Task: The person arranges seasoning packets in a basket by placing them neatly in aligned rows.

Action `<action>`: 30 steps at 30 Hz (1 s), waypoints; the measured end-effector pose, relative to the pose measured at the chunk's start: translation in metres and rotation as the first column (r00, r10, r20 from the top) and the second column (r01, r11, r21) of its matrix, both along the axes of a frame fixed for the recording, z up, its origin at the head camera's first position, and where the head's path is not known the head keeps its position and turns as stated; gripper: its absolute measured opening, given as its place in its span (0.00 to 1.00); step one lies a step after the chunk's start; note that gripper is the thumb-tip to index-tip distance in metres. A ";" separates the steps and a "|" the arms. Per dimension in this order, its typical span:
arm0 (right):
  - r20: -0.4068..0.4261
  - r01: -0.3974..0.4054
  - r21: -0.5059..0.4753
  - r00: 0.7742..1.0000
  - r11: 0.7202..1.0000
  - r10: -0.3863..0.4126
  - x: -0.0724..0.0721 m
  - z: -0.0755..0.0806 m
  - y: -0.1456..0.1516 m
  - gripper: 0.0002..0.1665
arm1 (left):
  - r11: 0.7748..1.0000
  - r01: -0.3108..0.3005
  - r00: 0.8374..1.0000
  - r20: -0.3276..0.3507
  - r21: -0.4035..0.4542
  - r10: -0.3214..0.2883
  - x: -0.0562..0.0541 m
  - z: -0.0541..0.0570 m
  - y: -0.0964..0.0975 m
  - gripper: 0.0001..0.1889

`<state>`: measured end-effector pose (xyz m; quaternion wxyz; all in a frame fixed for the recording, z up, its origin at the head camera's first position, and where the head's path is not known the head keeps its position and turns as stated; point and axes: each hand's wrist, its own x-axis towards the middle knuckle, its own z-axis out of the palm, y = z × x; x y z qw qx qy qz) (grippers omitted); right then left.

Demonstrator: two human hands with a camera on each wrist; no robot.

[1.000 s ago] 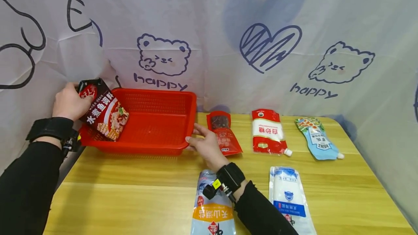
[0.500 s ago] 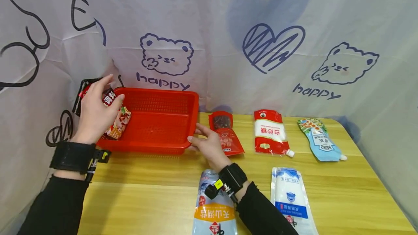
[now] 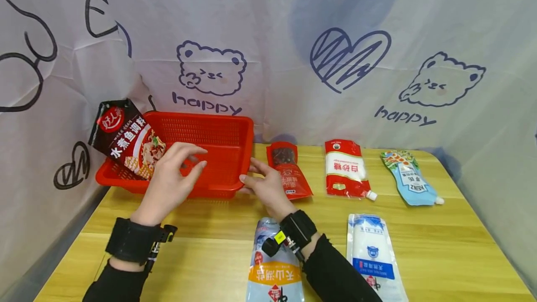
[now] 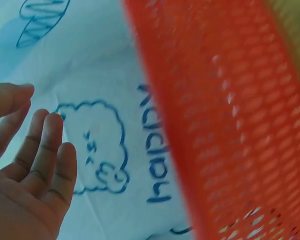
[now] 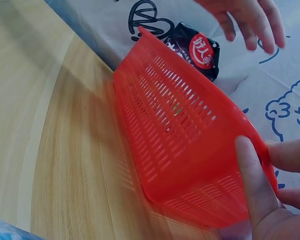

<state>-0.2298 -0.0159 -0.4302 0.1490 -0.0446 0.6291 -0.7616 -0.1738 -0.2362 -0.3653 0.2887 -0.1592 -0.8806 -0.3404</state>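
A red plastic basket (image 3: 197, 127) stands at the back left of the table. Inside its left end, a black-and-red seasoning pouch (image 3: 134, 134) leans upright against the wall, its top above the rim. My left hand (image 3: 174, 178) hovers over the basket's front edge, fingers loosely curved and holding nothing; the left wrist view shows the fingers (image 4: 50, 145) apart from the basket. My right hand (image 3: 268, 190) holds the basket's right front corner, thumb and fingers on either side of the rim in the right wrist view. Right of that hand lies a red pouch (image 3: 289, 174) with a clear window.
A white-and-red sugar pouch (image 3: 346, 169) and a light-blue Heinz pouch (image 3: 411, 181) lie farther right. Near the front are a grey-and-orange salt bag (image 3: 272, 264), partly under my right wrist, and a white-and-blue salt bag (image 3: 371, 250). A printed cloth (image 3: 277, 50) hangs behind the table.
My left hand has let go of the seasoning pouch and moved right and toward the front. The pouch now leans in the basket unheld. My right hand has stayed at the basket's corner.
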 end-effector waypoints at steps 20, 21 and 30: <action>-0.037 0.007 0.067 0.999 0.998 -0.005 0.001 0.000 0.001 0.38 | 0.966 0.095 0.988 0.138 -0.241 -0.063 0.003 -0.043 0.029 0.09; -0.054 0.009 0.084 0.999 0.996 -0.004 0.001 0.000 0.001 0.38 | 0.966 0.093 0.989 0.135 -0.243 -0.061 0.004 -0.043 0.029 0.09; -0.374 0.101 0.436 0.924 0.894 0.078 0.001 0.011 0.026 0.33 | 0.966 0.068 0.994 0.098 -0.248 -0.045 0.005 -0.045 0.031 0.09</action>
